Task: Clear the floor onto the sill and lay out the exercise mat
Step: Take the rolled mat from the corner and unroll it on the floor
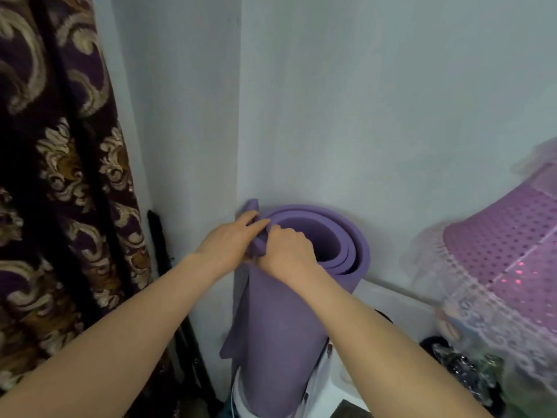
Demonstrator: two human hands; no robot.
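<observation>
A purple exercise mat (286, 324) stands upright, rolled, in the corner of the grey walls. Its open top end shows the spiral of layers. My left hand (229, 242) grips the loose outer flap at the top rim from the left. My right hand (286, 251) is closed on the same top edge just beside it, fingers curled over the rim. The mat's lower end is hidden behind white objects at the bottom of the view.
A dark patterned curtain (60, 176) hangs on the left. A purple lace-trimmed cover (497, 251) drapes over something on the right, with dark cluttered items (461, 366) below it. A white ledge (401, 300) runs along the wall behind the mat.
</observation>
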